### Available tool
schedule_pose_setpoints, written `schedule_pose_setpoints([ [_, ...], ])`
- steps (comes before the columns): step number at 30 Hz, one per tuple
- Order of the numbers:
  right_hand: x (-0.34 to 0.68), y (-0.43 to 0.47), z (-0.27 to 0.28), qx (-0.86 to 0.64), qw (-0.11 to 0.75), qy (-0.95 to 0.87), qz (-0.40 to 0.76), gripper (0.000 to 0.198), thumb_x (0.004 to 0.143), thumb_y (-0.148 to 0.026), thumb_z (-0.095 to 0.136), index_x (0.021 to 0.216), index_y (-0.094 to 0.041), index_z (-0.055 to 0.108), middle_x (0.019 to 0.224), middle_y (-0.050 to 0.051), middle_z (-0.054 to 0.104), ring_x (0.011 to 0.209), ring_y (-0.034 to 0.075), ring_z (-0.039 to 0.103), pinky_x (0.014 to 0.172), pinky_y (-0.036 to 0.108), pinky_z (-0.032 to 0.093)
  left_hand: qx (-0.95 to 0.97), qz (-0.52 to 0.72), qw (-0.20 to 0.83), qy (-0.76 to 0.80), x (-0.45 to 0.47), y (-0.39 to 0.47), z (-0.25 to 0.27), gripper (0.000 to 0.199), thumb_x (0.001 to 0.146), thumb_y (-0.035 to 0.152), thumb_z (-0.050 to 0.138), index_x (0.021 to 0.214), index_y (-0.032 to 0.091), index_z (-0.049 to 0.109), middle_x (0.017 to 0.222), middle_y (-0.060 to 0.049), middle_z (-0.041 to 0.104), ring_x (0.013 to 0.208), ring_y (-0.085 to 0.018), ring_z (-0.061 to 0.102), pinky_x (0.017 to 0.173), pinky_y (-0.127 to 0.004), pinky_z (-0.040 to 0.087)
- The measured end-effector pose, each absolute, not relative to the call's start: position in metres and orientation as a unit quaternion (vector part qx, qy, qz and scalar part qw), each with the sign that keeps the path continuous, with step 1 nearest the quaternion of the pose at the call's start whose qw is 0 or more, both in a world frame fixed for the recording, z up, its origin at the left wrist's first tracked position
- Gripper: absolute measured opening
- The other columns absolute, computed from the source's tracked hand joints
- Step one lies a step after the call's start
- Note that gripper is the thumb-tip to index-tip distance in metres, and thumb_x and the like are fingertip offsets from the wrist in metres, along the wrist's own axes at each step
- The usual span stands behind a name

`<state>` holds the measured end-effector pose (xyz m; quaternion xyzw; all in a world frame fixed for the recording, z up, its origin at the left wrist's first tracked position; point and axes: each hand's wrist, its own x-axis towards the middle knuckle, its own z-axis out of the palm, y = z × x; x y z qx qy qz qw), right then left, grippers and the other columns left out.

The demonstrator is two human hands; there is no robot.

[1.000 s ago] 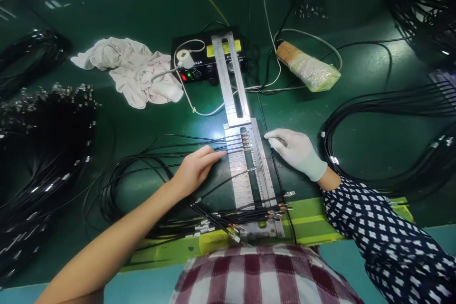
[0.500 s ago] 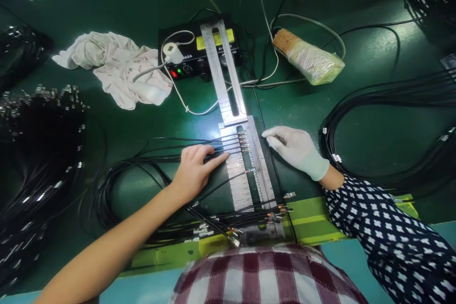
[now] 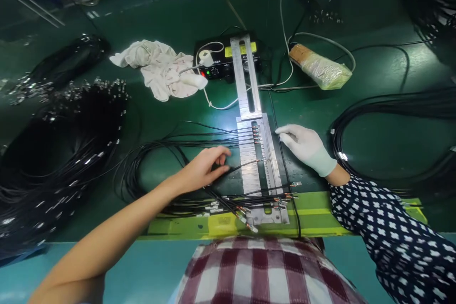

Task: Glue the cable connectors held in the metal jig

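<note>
My bare left hand (image 3: 208, 166) hovers at the left of a slotted metal jig (image 3: 249, 171), thumb and forefinger apart. A single black cable (image 3: 245, 165) runs past the thumb tip to a terminal lying in the jig. Above it, several black cables (image 3: 221, 140) lie side by side across the jig, their metal terminals (image 3: 256, 134) in its slot. To the right of the jig is my right hand (image 3: 306, 147) in a white glove, finger and thumb pinched beside a thin black cord (image 3: 282, 164). Anything in that pinch is too small to make out.
A black control box (image 3: 221, 64) stands behind the jig, a white cloth (image 3: 160, 71) to its left and a plastic-wrapped block (image 3: 320, 66) to its right. Cable bundles lie left (image 3: 71, 152) and right (image 3: 342, 128). Loose cable ends (image 3: 245, 211) cross the jig's near end.
My left hand has drawn back from the cables lying across the jig toward the single lower cable, its fingers parting. The view has shifted. My right hand keeps its place beside the jig.
</note>
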<state>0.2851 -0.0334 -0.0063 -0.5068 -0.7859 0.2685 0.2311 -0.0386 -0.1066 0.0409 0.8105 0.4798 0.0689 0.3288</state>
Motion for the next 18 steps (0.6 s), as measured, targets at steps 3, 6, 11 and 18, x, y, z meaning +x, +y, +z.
schedule_pose_setpoints([
  [3,0.284,-0.034,-0.006,-0.511,0.228,-0.786,0.264,0.026,0.094,-0.031,0.05,0.107,-0.025,0.072,0.111,0.002,0.073,0.101,0.026,0.068,0.089,0.041,0.052,0.814,-0.017,0.378,0.441,-0.06,-0.131,0.057,0.021,0.095,0.039,0.056,0.106,0.022,0.062,0.098,-0.003,0.063,0.094,-0.017,0.056,0.087,-0.03,0.04],
  [6,0.282,-0.034,-0.006,-0.518,0.222,-0.784,0.261,0.027,0.094,-0.031,0.05,0.107,-0.025,0.072,0.111,0.001,0.073,0.101,0.026,0.068,0.088,0.041,0.052,0.817,-0.025,0.365,0.446,-0.078,-0.147,0.061,0.019,0.098,0.035,0.052,0.101,0.023,0.066,0.094,-0.003,0.065,0.093,-0.017,0.057,0.088,-0.031,0.041],
  [11,0.282,-0.034,-0.006,-0.514,0.225,-0.786,0.26,0.026,0.094,-0.03,0.05,0.107,-0.025,0.072,0.11,0.001,0.073,0.099,0.026,0.068,0.088,0.042,0.052,0.747,0.141,0.406,0.508,-0.075,-0.138,0.046,0.02,0.092,0.038,0.062,0.096,0.022,0.073,0.095,-0.005,0.068,0.09,-0.016,0.063,0.082,-0.028,0.049],
  [18,0.283,-0.035,-0.006,-0.51,0.227,-0.786,0.264,0.024,0.095,-0.029,0.05,0.108,-0.025,0.071,0.112,0.001,0.073,0.101,0.024,0.068,0.091,0.041,0.052,0.675,0.186,0.41,0.585,-0.049,-0.112,0.02,0.016,0.083,0.034,0.068,0.084,0.019,0.074,0.088,-0.005,0.073,0.085,-0.02,0.067,0.08,-0.033,0.052],
])
